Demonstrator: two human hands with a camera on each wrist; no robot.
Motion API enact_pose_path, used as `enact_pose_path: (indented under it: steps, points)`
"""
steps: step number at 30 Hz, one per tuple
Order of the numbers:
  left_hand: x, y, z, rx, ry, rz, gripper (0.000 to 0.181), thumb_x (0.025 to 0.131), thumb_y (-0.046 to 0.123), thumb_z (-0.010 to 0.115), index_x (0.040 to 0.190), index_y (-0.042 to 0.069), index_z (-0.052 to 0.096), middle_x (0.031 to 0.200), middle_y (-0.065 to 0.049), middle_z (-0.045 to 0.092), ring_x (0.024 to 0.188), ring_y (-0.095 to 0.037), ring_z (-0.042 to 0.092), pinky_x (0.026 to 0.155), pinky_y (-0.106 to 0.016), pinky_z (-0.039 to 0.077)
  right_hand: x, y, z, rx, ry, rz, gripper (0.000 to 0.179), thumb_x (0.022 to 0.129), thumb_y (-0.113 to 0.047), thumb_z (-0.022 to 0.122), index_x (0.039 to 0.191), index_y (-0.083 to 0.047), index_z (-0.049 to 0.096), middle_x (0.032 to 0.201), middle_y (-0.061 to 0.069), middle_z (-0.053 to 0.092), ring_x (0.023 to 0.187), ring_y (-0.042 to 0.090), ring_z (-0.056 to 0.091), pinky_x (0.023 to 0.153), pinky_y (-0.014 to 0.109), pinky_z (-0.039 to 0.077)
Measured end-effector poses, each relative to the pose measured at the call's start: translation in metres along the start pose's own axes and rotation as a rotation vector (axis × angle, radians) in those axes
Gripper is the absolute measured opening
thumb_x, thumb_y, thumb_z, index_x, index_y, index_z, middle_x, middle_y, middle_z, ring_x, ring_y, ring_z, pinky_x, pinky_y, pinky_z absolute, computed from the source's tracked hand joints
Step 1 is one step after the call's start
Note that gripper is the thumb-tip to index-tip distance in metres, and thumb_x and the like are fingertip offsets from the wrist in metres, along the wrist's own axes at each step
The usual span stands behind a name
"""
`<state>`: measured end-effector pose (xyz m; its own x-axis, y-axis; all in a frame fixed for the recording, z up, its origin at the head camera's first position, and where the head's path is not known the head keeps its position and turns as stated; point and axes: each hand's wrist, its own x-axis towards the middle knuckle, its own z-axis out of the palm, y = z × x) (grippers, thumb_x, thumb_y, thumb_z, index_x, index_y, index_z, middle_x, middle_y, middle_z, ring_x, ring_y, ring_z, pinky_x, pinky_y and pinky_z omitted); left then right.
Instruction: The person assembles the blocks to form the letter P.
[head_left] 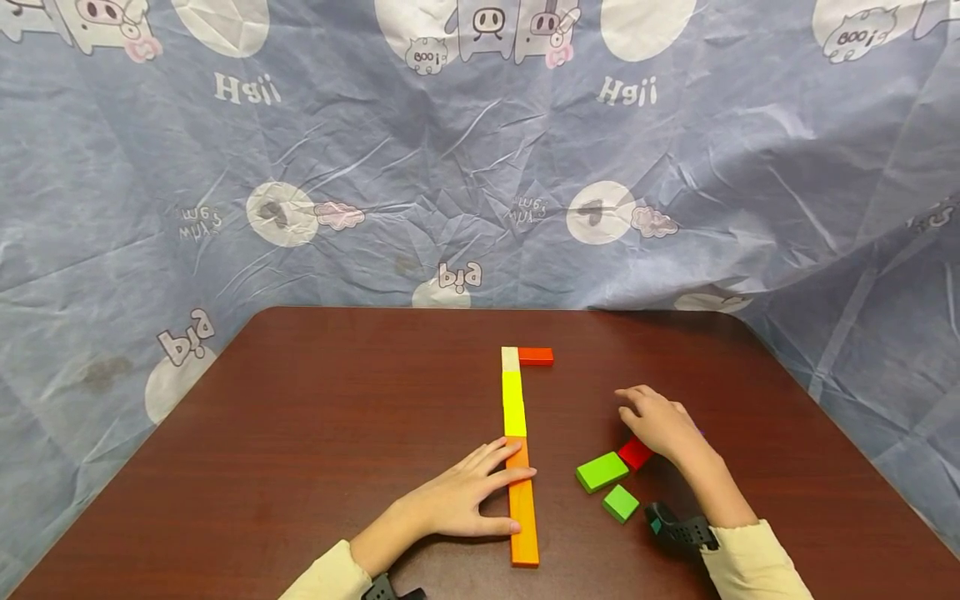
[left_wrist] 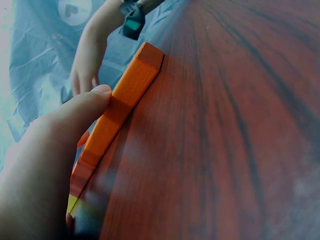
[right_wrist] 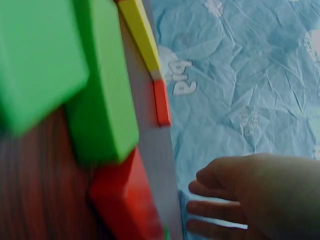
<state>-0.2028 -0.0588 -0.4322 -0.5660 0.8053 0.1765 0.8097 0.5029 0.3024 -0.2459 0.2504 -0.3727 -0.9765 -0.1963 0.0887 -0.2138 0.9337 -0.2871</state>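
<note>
A straight row of blocks runs away from me: orange blocks (head_left: 525,546) nearest, then a yellow length (head_left: 513,404) and a pale end block (head_left: 510,358). My left hand (head_left: 465,500) rests on the orange part, fingers spread across its top and the thumb at its left edge. In the left wrist view that thumb touches the side of the orange block (left_wrist: 131,82). My right hand (head_left: 660,423) hovers over the loose blocks with nothing in its loosely bent fingers. Just beneath it lies a red block (head_left: 635,452), partly hidden by the hand.
Two green blocks, a longer one (head_left: 602,472) and a shorter one (head_left: 621,503), lie near the right wrist. Another red block (head_left: 536,357) meets the row's far end at a right angle. Behind the brown table (head_left: 360,375) hangs a blue printed cloth (head_left: 450,150).
</note>
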Motion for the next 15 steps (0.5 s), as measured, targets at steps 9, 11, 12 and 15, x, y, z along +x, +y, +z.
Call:
enact_pose_path:
  steps: [9, 11, 12, 15]
  points:
    - [0.0, -0.001, 0.001, 0.011, 0.008, 0.008, 0.063, 0.086, 0.062, 0.042, 0.141, 0.033, 0.029, 0.152, -0.002, 0.017, 0.139, -0.025, 0.018, 0.11, -0.046, 0.025, -0.025, 0.024, -0.008, -0.091, -0.033, 0.14, 0.039, 0.085, -0.016, 0.046, 0.115, 0.005, 0.056, 0.111, 0.026, 0.052, 0.099, 0.045, 0.051, 0.068, 0.057, 0.041]
    - [0.0, -0.002, 0.002, 0.007, 0.005, 0.005, 0.063, 0.086, 0.062, 0.042, 0.141, 0.034, 0.028, 0.152, -0.002, 0.017, 0.14, -0.024, 0.018, 0.11, -0.046, 0.025, -0.025, 0.026, -0.008, -0.069, -0.032, 0.154, 0.04, 0.085, -0.016, 0.045, 0.117, 0.006, 0.055, 0.111, 0.026, 0.05, 0.098, 0.044, 0.051, 0.066, 0.058, 0.042]
    - [0.0, -0.002, 0.002, 0.006, 0.004, 0.003, 0.063, 0.086, 0.062, 0.042, 0.141, 0.034, 0.028, 0.152, -0.002, 0.017, 0.14, -0.024, 0.018, 0.11, -0.046, 0.025, -0.025, 0.027, -0.006, -0.057, -0.024, 0.154, 0.04, 0.085, -0.016, 0.045, 0.117, 0.006, 0.055, 0.111, 0.025, 0.05, 0.097, 0.044, 0.051, 0.065, 0.058, 0.043]
    - [0.0, -0.001, 0.002, 0.013, 0.007, 0.005, 0.063, 0.086, 0.062, 0.042, 0.141, 0.034, 0.028, 0.152, -0.002, 0.017, 0.139, -0.024, 0.018, 0.11, -0.045, 0.025, -0.021, 0.028, -0.001, -0.037, 0.012, 0.121, 0.039, 0.085, -0.012, 0.045, 0.118, 0.007, 0.054, 0.111, 0.026, 0.049, 0.098, 0.044, 0.049, 0.066, 0.059, 0.044]
